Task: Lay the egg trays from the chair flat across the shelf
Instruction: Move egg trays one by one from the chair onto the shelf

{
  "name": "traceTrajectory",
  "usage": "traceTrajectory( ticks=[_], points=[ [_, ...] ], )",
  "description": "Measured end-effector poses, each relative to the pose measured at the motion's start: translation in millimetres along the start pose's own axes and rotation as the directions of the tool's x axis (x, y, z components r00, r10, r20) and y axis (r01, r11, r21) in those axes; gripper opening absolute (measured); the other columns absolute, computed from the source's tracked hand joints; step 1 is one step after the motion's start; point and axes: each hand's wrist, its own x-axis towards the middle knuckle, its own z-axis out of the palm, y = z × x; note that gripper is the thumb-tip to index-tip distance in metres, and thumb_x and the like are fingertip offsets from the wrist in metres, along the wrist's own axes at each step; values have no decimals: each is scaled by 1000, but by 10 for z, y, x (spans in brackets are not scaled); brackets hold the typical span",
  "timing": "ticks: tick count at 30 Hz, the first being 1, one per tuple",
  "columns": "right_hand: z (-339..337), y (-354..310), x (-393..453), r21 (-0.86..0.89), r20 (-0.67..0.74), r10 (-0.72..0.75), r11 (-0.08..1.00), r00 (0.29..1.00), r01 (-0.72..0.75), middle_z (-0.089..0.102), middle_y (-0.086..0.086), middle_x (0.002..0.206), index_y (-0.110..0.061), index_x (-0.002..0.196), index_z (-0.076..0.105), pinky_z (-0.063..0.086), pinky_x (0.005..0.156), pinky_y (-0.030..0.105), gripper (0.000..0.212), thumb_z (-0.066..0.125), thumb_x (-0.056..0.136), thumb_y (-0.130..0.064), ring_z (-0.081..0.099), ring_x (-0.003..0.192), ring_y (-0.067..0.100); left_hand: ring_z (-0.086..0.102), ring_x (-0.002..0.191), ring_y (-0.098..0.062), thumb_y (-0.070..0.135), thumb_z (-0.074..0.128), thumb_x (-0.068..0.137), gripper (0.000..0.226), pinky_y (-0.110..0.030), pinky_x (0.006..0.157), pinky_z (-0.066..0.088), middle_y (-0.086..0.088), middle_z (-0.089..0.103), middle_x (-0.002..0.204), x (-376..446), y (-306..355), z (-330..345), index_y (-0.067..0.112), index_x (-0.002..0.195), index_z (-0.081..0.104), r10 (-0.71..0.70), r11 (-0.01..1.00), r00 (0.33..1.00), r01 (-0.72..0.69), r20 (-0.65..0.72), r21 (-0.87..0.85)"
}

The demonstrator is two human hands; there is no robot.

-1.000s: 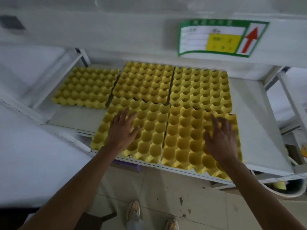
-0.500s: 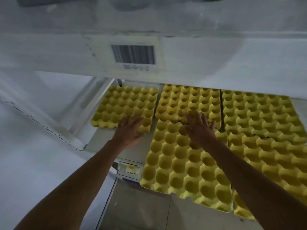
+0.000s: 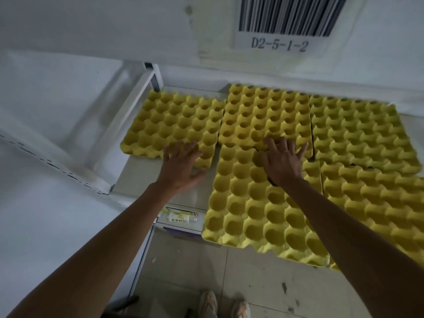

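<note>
Several yellow egg trays lie flat on the white shelf (image 3: pixel 142 182). The back-left tray (image 3: pixel 176 125) sits alone at the shelf's left end. My left hand (image 3: pixel 181 166) rests with spread fingers on its front right corner. My right hand (image 3: pixel 283 160) lies flat with fingers apart where the back-middle tray (image 3: pixel 266 115) meets the front-left tray (image 3: pixel 254 210), which overhangs the shelf's front edge. Two more trays (image 3: pixel 360 131) lie to the right. Neither hand grips anything. The chair is out of view.
An upper shelf beam with a barcode label (image 3: pixel 282 24) reading D2-5-1-2 hangs close overhead. A white diagonal brace (image 3: pixel 124 115) borders the shelf's left end. Bare shelf surface lies in front of the back-left tray. My shoes (image 3: pixel 224 305) stand on the tiled floor below.
Both hands moved left and toward the back of the shelf, from the two front trays to the back-left tray and the middle seam. The view shifted left and came closer.
</note>
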Motion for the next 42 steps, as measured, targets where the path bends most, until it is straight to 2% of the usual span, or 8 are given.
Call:
traceTrajectory(
  ticks=[3, 7, 13, 22, 30, 32, 35, 42],
  points=[
    [16, 1, -1, -68, -15, -2, 998, 1000, 1, 56, 14, 136, -32, 143, 47, 16, 116, 76, 59, 30, 99, -67, 51, 131, 40, 12, 158, -32, 64, 55, 86, 64, -67, 122, 8, 9, 24, 167, 18, -2, 21, 36, 142, 50, 10, 1000, 1000, -10, -4, -12],
    [59, 33, 20, -17, 24, -10, 1000, 1000, 10, 56, 11, 140, -31, 144, 42, 22, 117, 72, 65, 23, 98, -72, 52, 130, 41, 12, 157, -33, 65, 57, 85, 62, -67, 122, 6, 8, 25, 167, -6, 85, 56, 36, 140, 51, -13, 1000, 1000, 13, -26, -29],
    [59, -13, 26, -1, 88, -26, 1000, 996, 26, 47, 12, 151, -41, 154, 31, 10, 119, 74, 73, 30, 91, -79, 40, 139, 49, 14, 156, -36, 62, 58, 85, 54, -69, 120, 5, 6, 26, 167, -52, 150, 54, 40, 134, 54, -8, 999, 999, 7, -36, -49],
    [-90, -105, 113, 73, 157, 17, 997, 987, -28, 42, 5, 159, -42, 151, 39, 8, 121, 71, 75, 47, 86, -80, 28, 149, 44, 11, 156, -38, 56, 58, 83, 50, -73, 118, 3, 5, 28, 164, -11, 117, 60, 38, 129, 56, -13, 992, 1000, 11, -23, -124],
    [-90, -34, 180, 143, 159, 19, 989, 987, -43, 48, 3, 152, -44, 140, 50, 15, 121, 65, 77, 48, 77, -89, 35, 143, 42, 9, 157, -37, 55, 60, 85, 47, -72, 119, 3, 4, 26, 166, -82, 90, 31, 37, 129, 56, 6, 993, 1000, -7, -6, -116],
    [-123, 28, 259, 144, 225, 5, 989, 974, -39, 46, 2, 155, -47, 142, 48, 18, 120, 63, 71, 46, 81, -85, 35, 143, 41, 9, 157, -38, 53, 62, 87, 46, -72, 119, 3, 3, 27, 166, -86, 93, 11, 36, 129, 57, 8, 993, 1000, -9, -10, -114],
    [-188, 158, 302, 92, 317, -70, 995, 946, 43, 41, 1, 158, -49, 148, 41, 22, 119, 60, 71, 60, 82, -70, 32, 145, 41, 11, 156, -38, 53, 63, 87, 46, -72, 119, 3, 2, 28, 166, -94, 122, -6, 35, 128, 58, 3, 993, 1000, -5, -14, -118],
    [-102, -15, 215, 111, 154, 6, 994, 988, -23, 52, 2, 148, -40, 139, 53, 31, 116, 58, 58, 67, 87, -60, 40, 137, 41, 12, 155, -38, 54, 61, 86, 46, -71, 119, 5, 4, 30, 164, -92, 142, -8, 36, 128, 58, -6, 993, 1000, 4, -17, -119]
  ],
)
